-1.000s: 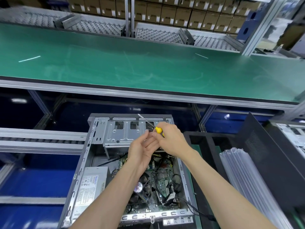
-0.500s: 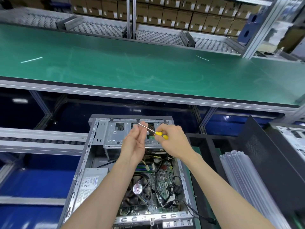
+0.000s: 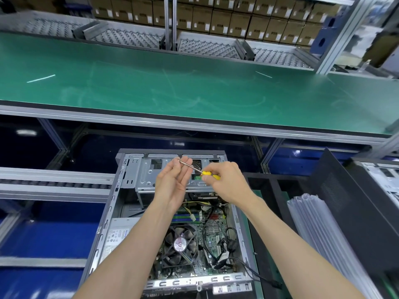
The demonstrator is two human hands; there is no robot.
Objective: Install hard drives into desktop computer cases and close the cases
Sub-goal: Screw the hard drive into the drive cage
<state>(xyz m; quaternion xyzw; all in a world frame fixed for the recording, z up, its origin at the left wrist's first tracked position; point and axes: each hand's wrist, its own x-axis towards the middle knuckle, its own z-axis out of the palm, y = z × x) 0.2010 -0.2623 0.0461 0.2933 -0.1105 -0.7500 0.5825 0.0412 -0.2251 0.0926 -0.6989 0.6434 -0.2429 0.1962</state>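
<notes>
Two hands are held just above the open computer case (image 3: 138, 212), which lies on its side in the lower centre of the frame with its side panel off. A yellow-handled screwdriver (image 3: 199, 170) is gripped by the right hand (image 3: 226, 182), whose fingers are curled around the handle; the shaft is pointed toward the upper left, and its tip is met by the fingertips of the left hand (image 3: 172, 182). The left hand's fingers are kept nearly straight and close together, palm turned inward, seemingly so that the tip can be steadied or a screw seated on it, though no screw can be made out.

Directly beneath the hands, at the far end of the case, the metal drive cage (image 3: 149, 175) is exposed, and the tool is probably being readied over it for fastening. Whether a hard drive is already seated in the cage cannot be told, since that area is hidden by the hands. The fan (image 3: 180, 243) and motherboard (image 3: 213, 238) are left uncovered nearer the bottom of the frame. A dark panel (image 3: 345, 212) is leaned at the right, just beside a stack of clear plastic sheets (image 3: 313, 223), perhaps kept at hand for the closing step. The green conveyor belt (image 3: 194, 83) is spread across the upper half of the frame.
</notes>
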